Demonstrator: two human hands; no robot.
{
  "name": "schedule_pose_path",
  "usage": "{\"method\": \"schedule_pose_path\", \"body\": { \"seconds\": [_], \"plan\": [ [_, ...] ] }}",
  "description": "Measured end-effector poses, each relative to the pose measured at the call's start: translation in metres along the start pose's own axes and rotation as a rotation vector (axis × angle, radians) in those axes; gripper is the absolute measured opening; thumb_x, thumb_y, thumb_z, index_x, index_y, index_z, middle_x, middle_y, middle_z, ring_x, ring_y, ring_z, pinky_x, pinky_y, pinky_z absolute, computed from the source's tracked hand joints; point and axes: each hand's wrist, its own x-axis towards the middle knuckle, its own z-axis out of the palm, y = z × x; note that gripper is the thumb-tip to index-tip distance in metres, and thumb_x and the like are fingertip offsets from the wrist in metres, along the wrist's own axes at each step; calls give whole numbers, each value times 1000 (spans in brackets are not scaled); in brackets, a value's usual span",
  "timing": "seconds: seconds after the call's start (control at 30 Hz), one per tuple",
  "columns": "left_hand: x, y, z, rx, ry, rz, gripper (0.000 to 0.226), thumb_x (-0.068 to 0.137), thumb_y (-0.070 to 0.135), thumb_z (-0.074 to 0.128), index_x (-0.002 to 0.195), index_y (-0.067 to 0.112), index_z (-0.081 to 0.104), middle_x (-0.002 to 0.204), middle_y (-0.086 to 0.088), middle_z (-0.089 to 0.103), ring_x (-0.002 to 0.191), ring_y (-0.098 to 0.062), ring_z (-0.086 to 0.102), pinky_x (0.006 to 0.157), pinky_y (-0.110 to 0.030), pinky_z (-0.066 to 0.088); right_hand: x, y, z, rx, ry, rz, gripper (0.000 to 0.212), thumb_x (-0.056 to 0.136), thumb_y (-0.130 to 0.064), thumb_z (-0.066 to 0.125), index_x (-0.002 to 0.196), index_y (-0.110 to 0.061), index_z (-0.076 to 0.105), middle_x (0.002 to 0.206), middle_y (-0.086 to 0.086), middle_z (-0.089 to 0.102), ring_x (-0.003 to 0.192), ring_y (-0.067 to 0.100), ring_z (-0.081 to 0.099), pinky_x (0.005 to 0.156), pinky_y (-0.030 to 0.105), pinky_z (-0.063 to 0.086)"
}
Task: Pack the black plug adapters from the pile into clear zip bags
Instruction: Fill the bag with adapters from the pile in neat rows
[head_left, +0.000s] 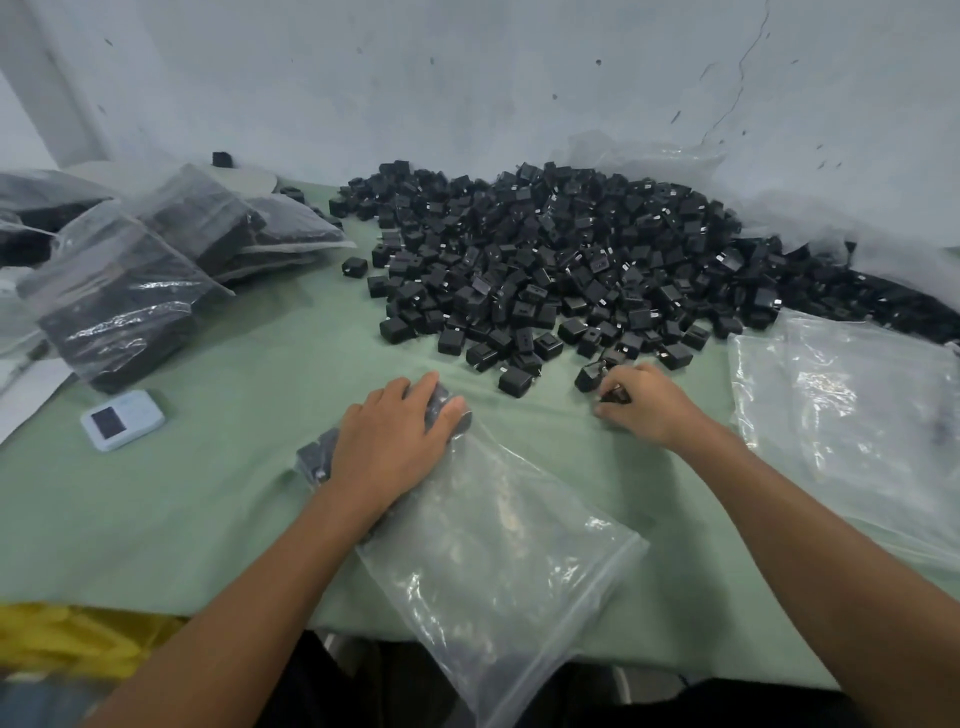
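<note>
Head view, left hand (395, 447): I had it laid flat, fingers fairly straight, on the clear zip bag (509, 561) at lower centre, pinning the bagged adapters (318, 456).
Head view, right hand (647, 408): curled round one plug adapter (615, 396) at the near edge of the pile (571, 249), centre-right, ready for bagging, I judged.
Filled bags (156, 270): upper left, set aside.

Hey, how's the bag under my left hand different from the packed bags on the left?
The bag under the left hand lies flat, nearly empty, with few adapters at its far end; the packed bags bulge full. It lies alone; they lean piled together. Both are clear plastic.
</note>
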Motion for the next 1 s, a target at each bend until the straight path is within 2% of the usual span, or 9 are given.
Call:
{"method": "schedule_pose_path", "body": {
  "seconds": [0.1,0.2,0.33,0.4,0.5,0.57,0.67,0.87,1.0],
  "plan": [
    [0,0,-3,-32,-6,-4,59,99,65,20,142,31,41,132,-2,58,117,-26,55,96,-44,43,-42,3,-17,302,74,81,13,95,-24,63,107,-22,66,109,7,63,100,29,63,90,42,53],
    [-1,0,-3,-44,-3,-14,59,100,63,22,143,30,43,133,-5,59,119,-29,55,96,-44,43,-127,1,-34,873,144,157,23,102,-14,48,99,-20,71,108,14,68,76,29,68,59,38,58],
    [0,0,-4,-67,-10,-21,57,101,63,21,140,30,46,131,-5,61,116,-29,57,95,-44,43,-250,-20,-22,1283,-110,285,28,92,-29,52,96,-10,73,106,23,69,58,32,62,38,30,45],
    [-1,0,-5,-73,-16,-18,55,101,62,20,137,30,47,128,-5,62,112,-29,58,93,-44,44,-280,-40,3,1434,-236,385,32,83,-28,55,93,-5,76,105,26,70,60,35,64,42,35,51],
    [-1,1,-8,-86,-32,-20,54,101,61,19,133,30,49,124,-6,63,108,-29,59,93,-44,46,-285,-77,31,1696,-259,428,38,78,8,55,112,5,70,113,27,68,89,39,72,74,44,62],
    [-2,1,-9,-97,-42,-26,52,102,61,19,129,29,50,121,-5,63,107,-28,59,93,-46,47,-272,-101,41,1800,-225,414,47,77,25,47,118,8,65,114,29,68,94,37,72,75,39,62],
    [-2,2,-11,-106,-37,-23,48,102,59,18,113,28,52,102,-2,63,95,-27,60,83,-44,48,-248,-128,48,1885,-169,478,36,76,13,59,111,6,67,109,26,71,91,37,73,68,34,62],
    [-1,0,-8,-101,-19,-19,49,102,59,17,113,28,53,100,-2,63,90,-25,58,76,-40,45,-198,-146,64,2081,-305,474,34,88,0,61,120,10,62,123,25,66,114,36,65,94,42,56],
    [0,0,-8,-100,-20,-13,48,102,59,17,108,27,51,99,-3,63,90,-28,59,76,-41,46,-166,-158,74,1916,-239,493,15,92,4,58,107,6,62,97,21,72,89,30,73,80,35,62]
  ]
}}
